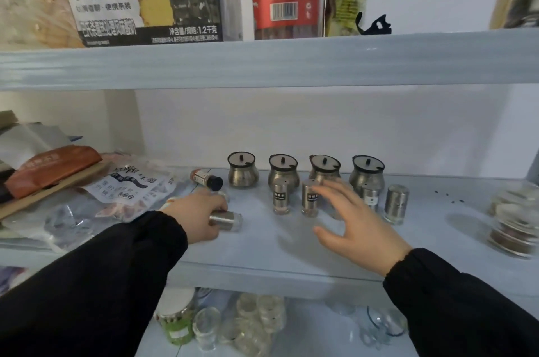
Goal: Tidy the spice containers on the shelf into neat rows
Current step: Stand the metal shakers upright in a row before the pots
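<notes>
On shelf [262, 251], front left: one shaker [229, 221], lying flat, my left grip [201, 218] curled round its steel body. Probably light, rigid, slick, glass-based; take mid-body, stand upright. Also my right grip [353, 219]: spread wide, empty, near upright shakers [281, 199].

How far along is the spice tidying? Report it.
Done: four steel pots line the back, upright shakers stand before them. In hand: left hand grips a shaker lying on its side; right hand open. Left: the toppled brown bottle.

Brushed-metal spice pots [242, 173], shiny metal shakers with clear bases [281, 198], smooth glossy pale shelf [262, 248], crinkled plastic packets [131, 187]
</notes>
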Demonstrator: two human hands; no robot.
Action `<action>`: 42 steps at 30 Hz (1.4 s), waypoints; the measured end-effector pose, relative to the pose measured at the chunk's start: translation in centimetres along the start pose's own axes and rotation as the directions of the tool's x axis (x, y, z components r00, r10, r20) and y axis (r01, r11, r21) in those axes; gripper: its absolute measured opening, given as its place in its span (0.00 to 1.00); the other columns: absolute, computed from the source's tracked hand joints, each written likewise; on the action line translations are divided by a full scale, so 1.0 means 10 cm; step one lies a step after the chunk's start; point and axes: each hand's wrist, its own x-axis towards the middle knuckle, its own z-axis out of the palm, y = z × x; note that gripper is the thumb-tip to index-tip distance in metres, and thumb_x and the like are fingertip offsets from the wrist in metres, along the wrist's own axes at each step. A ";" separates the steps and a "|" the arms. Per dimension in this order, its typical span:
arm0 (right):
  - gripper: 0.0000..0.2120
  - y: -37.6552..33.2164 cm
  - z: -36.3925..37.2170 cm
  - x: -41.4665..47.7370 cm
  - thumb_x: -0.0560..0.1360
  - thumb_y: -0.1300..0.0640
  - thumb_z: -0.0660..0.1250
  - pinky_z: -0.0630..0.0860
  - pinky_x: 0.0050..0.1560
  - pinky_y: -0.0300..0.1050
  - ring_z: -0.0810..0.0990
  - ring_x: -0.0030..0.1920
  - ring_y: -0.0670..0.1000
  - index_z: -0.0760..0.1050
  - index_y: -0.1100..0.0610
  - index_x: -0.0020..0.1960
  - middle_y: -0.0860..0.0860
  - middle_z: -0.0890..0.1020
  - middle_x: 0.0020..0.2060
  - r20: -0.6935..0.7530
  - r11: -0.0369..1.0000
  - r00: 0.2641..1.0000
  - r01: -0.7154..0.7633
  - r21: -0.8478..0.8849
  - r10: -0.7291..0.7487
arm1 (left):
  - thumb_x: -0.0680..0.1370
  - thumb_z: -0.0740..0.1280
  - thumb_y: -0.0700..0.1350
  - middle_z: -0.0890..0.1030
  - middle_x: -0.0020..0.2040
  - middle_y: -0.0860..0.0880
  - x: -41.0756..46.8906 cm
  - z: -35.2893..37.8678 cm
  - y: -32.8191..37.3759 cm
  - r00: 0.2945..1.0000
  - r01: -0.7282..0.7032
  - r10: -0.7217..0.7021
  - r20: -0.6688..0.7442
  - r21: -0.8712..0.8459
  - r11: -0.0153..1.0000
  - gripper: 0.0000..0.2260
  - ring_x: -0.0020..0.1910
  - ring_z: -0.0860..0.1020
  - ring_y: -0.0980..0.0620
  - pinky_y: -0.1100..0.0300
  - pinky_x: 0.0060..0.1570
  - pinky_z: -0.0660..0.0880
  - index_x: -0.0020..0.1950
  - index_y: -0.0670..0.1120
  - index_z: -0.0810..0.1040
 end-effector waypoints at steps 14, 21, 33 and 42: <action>0.32 0.34 -0.25 -0.31 0.76 0.42 0.66 0.51 0.70 0.36 0.53 0.73 0.38 0.58 0.39 0.76 0.43 0.58 0.77 0.060 0.999 0.998 0.010 0.046 -0.013 | 0.71 0.70 0.45 0.78 0.46 0.58 0.10 -0.13 0.44 0.977 0.125 -0.177 -0.116 -0.356 0.926 0.11 0.43 0.77 0.55 0.61 0.46 0.72 0.45 0.60 0.73; 0.30 0.26 -0.21 -0.39 0.76 0.45 0.67 0.52 0.69 0.33 0.52 0.69 0.32 0.60 0.40 0.75 0.38 0.61 0.71 0.047 0.996 0.998 0.040 0.079 -0.044 | 0.75 0.68 0.43 0.79 0.53 0.57 0.04 -0.23 0.36 0.957 0.089 -0.218 -0.192 -0.520 0.850 0.14 0.37 0.77 0.59 0.66 0.37 0.76 0.56 0.60 0.76; 0.29 -0.14 -0.01 -0.17 0.75 0.46 0.67 0.59 0.70 0.37 0.61 0.70 0.38 0.63 0.42 0.74 0.42 0.65 0.72 -0.011 0.999 0.999 -0.038 0.028 0.038 | 0.72 0.70 0.51 0.73 0.37 0.57 0.32 -0.29 0.31 0.997 -0.046 0.036 -0.068 -0.154 0.987 0.08 0.36 0.75 0.57 0.65 0.28 0.65 0.50 0.55 0.76; 0.30 -0.51 0.24 -0.14 0.75 0.46 0.66 0.57 0.66 0.32 0.60 0.67 0.36 0.62 0.44 0.75 0.41 0.64 0.72 -0.053 0.990 0.989 -0.140 -0.030 0.138 | 0.75 0.66 0.52 0.77 0.51 0.59 0.54 -0.39 0.07 0.977 -0.209 0.207 -0.043 -0.326 0.922 0.12 0.50 0.76 0.55 0.59 0.51 0.70 0.59 0.59 0.77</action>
